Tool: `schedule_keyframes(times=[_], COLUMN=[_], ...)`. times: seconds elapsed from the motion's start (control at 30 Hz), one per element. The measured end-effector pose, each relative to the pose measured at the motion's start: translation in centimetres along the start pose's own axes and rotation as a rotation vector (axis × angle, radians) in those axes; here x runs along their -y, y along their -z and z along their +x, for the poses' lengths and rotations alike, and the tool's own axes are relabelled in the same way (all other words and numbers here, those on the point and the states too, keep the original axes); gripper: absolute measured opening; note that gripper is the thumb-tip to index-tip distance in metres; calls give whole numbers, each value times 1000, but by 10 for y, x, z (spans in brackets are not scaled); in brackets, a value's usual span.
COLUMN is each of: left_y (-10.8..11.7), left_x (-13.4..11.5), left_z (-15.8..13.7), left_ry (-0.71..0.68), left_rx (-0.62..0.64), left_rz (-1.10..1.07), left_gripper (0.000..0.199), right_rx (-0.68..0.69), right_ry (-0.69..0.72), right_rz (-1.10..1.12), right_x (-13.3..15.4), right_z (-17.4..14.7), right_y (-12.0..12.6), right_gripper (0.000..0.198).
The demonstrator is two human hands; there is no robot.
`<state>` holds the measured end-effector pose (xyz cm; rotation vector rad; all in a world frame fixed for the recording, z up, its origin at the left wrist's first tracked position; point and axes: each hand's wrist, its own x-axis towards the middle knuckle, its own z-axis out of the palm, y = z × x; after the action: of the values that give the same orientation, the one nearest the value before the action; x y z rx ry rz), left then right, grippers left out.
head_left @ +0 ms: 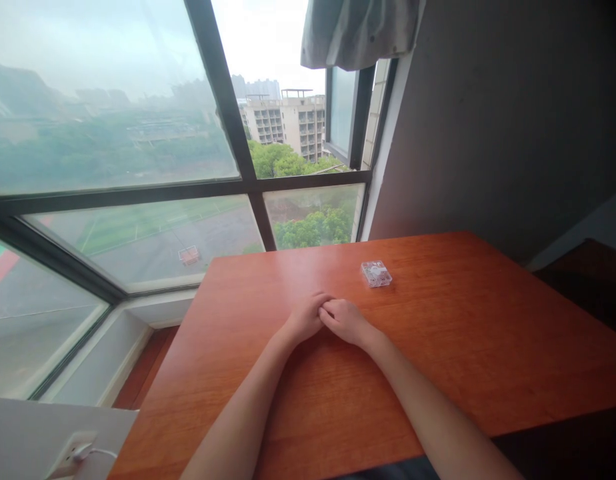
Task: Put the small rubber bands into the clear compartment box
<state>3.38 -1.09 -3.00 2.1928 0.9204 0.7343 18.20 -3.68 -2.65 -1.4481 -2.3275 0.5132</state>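
My left hand (305, 317) and my right hand (347, 320) are clasped together on the wooden table (428, 360), fingers closed around each other. No object shows between them; the insides of the palms are hidden. Just beyond my right hand, a little to its right, lies a small clear plastic box (376, 274). Its lid looks closed, and small pieces inside are too fine to make out. Neither hand touches the box.
Past the table's far edge is a large window (113, 100) with dark frames, one pane (344, 113) swung outward. A grey curtain (361, 33) hangs above. The grey wall (488, 133) stands at right. A wall socket (75, 453) with a plugged-in white cable is low at left.
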Motion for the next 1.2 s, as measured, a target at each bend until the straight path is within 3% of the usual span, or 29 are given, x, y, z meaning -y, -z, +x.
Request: schedule_keyframes(times=[1.2], left_y=[-2], left_x=[3], left_z=[-1], left_ry=[-6], left_rx=[-3], left_rz=[8], left_gripper=[43], right_rx=[-29], right_ry=[18], right_rz=[27], right_x=[-4], right_z=[1], right_y=[-4], right_gripper=[32])
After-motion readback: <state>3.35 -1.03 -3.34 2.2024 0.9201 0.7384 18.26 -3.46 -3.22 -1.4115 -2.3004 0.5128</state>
